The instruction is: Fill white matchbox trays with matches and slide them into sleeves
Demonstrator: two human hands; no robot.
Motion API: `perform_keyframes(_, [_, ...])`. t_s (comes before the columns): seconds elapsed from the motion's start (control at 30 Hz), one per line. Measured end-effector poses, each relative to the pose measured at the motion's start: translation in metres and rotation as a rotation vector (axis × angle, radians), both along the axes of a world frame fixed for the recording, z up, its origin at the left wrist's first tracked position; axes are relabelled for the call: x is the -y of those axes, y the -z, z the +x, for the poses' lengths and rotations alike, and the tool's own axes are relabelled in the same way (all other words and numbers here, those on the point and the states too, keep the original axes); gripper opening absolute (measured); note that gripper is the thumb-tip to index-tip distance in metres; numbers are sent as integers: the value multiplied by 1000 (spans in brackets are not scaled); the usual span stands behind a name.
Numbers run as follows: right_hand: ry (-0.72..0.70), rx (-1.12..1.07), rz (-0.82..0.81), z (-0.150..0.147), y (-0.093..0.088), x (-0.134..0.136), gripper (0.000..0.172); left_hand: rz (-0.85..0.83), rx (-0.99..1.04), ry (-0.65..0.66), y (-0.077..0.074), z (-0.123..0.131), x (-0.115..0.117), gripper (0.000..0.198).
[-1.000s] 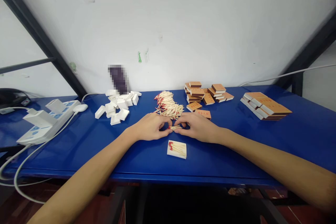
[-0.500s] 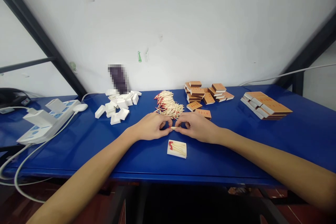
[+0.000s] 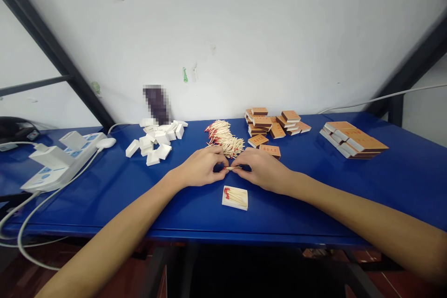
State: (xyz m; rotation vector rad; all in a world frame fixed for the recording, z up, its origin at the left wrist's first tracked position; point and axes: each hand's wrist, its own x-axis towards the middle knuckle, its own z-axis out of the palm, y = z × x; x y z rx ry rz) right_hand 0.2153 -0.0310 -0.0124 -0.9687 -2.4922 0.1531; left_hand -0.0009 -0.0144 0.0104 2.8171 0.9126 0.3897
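Between my two hands are matchsticks (image 3: 231, 168), lying sideways with red heads to the left; how many there are I cannot tell. My left hand (image 3: 202, 166) pinches them at the head end, and my right hand (image 3: 262, 167) pinches the other end. Just below the hands, a white matchbox tray (image 3: 234, 206) lies on the blue table, partly filled with matches (image 3: 237, 195). Right behind my fingers is a loose heap of red-tipped matches (image 3: 225, 137).
White empty trays (image 3: 162, 138) are piled at the back left. Orange matchboxes (image 3: 261, 122) lie in a loose pile behind my right hand, and stacked matchboxes (image 3: 354, 139) stand farther right. A power strip (image 3: 63, 163) with cables occupies the table's left end.
My fingers have shifted slightly around the matchsticks, which now show more clearly between them. The tray and the piles stay where they were.
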Motion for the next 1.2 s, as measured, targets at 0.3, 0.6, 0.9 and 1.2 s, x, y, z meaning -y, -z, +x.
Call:
perform_keyframes(0.3, [-4, -42, 28, -1, 5, 1, 11, 0, 2, 12, -1, 0, 1, 13])
perform_keyframes(0.6, [-4, -82, -45, 0, 5, -1, 6, 14, -22, 29, 0, 0, 1, 17])
perform_keyframes(0.9, [-2, -125, -60, -2, 4, 1, 4, 11, -40, 25, 2, 3, 0, 13])
perform_keyframes(1.2, [-6, -109, -73, -3, 2, 2, 4, 7, -35, 23, 4, 3, 0, 6])
